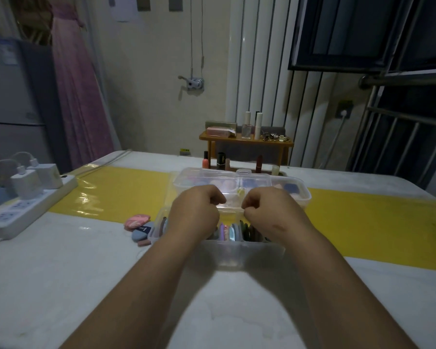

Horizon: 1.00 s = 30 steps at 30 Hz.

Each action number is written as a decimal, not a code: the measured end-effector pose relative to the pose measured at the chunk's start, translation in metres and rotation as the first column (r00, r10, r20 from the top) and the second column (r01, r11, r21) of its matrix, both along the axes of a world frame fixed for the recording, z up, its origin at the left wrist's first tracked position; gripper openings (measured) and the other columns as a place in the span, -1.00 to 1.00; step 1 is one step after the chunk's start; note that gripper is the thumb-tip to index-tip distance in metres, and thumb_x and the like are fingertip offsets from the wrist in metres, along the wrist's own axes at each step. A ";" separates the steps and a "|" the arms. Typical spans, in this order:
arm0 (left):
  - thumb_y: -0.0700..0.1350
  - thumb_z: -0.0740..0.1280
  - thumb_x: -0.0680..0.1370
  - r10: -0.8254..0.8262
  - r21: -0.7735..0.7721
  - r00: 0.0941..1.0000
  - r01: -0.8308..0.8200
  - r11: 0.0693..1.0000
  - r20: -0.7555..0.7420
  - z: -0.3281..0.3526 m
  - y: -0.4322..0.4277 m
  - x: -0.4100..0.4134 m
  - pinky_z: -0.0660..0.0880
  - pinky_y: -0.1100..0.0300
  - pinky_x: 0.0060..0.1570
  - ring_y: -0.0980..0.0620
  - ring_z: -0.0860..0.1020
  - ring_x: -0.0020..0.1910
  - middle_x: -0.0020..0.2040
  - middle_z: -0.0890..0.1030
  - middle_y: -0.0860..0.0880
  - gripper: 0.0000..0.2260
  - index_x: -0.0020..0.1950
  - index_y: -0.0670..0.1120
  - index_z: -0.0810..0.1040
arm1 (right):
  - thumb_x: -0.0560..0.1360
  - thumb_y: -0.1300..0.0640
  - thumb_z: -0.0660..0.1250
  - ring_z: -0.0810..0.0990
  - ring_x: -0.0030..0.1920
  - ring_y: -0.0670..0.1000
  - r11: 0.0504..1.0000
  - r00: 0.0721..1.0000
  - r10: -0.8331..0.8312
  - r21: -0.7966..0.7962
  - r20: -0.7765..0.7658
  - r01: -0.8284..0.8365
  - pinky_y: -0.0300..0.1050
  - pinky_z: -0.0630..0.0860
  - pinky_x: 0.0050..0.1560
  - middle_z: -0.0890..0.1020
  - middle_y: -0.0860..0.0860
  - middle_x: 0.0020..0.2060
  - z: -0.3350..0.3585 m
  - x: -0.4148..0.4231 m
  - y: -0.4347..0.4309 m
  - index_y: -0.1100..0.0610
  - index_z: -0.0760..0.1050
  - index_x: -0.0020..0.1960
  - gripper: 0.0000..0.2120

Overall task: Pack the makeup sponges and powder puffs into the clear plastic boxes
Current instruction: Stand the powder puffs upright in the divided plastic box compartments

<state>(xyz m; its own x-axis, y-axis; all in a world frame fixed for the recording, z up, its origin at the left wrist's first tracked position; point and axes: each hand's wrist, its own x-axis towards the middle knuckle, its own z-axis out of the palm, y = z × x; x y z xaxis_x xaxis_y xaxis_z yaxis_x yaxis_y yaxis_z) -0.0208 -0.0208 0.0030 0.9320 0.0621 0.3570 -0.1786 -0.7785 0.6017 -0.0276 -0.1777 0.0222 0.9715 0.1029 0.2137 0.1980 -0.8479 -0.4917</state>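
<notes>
Head view | I read left hand (pixel 196 212) and right hand (pixel 267 210) curled narrow, pinching the lid (pixel 233 209) at the near clear box's (pixel 237 250) far rim, probably to close it | powder puffs (pixel 230 231) stand packed inside | loose puffs (pixel 139 226) left of it | second box (pixel 297 195) behind, closed

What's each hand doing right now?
Left hand: closed, pinching the far edge of the near clear box.
Right hand: closed, pinching the same edge.

Clear plastic lidded box (pixel 207 173) — glossy yellow mat (pixel 126 190).
</notes>
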 end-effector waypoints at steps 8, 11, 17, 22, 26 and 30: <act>-0.26 0.22 0.52 0.162 -0.237 0.985 -0.147 0.960 0.049 -0.005 0.059 -0.003 0.51 0.15 -0.06 0.06 0.60 -0.09 -0.04 0.69 0.07 -0.70 -0.17 0.12 0.60 | 0.56 0.08 0.26 0.57 0.06 -0.04 0.990 0.989 0.139 -0.017 0.043 -0.138 0.03 0.58 0.12 0.59 -0.09 0.15 -0.008 -0.005 0.024 -0.07 0.57 0.25 -0.71; -0.30 0.24 0.52 0.196 -0.275 0.977 -0.167 0.947 0.083 -0.010 0.082 -0.003 0.50 0.17 -0.14 0.03 0.60 -0.08 -0.07 0.67 0.05 -0.70 -0.14 0.09 0.62 | 0.58 0.06 0.24 0.55 0.09 -0.04 0.985 0.986 0.165 -0.047 0.032 -0.163 0.00 0.56 0.15 0.58 -0.10 0.18 -0.010 -0.006 0.031 -0.09 0.55 0.27 -0.71; -0.24 0.36 0.50 0.310 -0.143 0.947 -0.319 0.937 -0.081 -0.036 0.120 0.005 0.49 0.17 -0.08 0.00 0.58 -0.01 0.06 0.66 0.01 -0.80 0.06 0.00 0.63 | 0.59 -0.02 0.26 0.55 0.06 -0.05 0.980 0.984 0.177 -0.088 0.001 -0.177 -0.09 0.52 0.06 0.59 -0.09 0.16 -0.012 -0.008 0.034 -0.07 0.57 0.25 -0.73; -0.12 0.38 0.55 0.333 -0.073 0.936 -0.342 0.937 -0.118 -0.052 0.125 0.007 0.43 0.19 -0.06 -0.01 0.57 0.00 0.07 0.68 -0.04 -0.79 0.18 -0.09 0.61 | 0.53 -0.11 0.34 0.53 0.07 -0.03 0.982 0.991 0.133 -0.131 -0.024 -0.135 -0.02 0.55 0.13 0.51 -0.12 0.20 -0.010 -0.007 0.036 -0.13 0.58 0.20 -0.74; -0.11 0.37 0.58 0.360 -0.031 0.927 -0.365 0.931 -0.108 -0.051 0.125 0.010 0.31 0.23 -0.13 0.05 0.46 -0.11 0.05 0.68 -0.07 -0.82 0.15 -0.12 0.63 | 0.47 -0.06 0.39 0.54 0.01 -0.02 0.987 0.996 0.059 -0.148 -0.073 -0.069 -0.02 0.58 0.08 0.47 -0.11 0.15 -0.005 -0.007 0.034 -0.13 0.59 0.12 -0.77; -0.16 0.36 0.58 0.383 0.005 0.913 -0.386 0.922 -0.142 -0.045 0.122 0.009 0.29 0.23 -0.15 0.05 0.43 -0.12 0.06 0.65 -0.10 -0.83 0.16 -0.15 0.62 | 0.41 -0.01 0.42 0.54 -0.09 -0.05 0.989 0.994 -0.012 -0.147 -0.109 -0.004 -0.06 0.60 -0.01 0.54 -0.10 0.00 -0.001 -0.008 0.027 -0.13 0.58 0.03 -0.81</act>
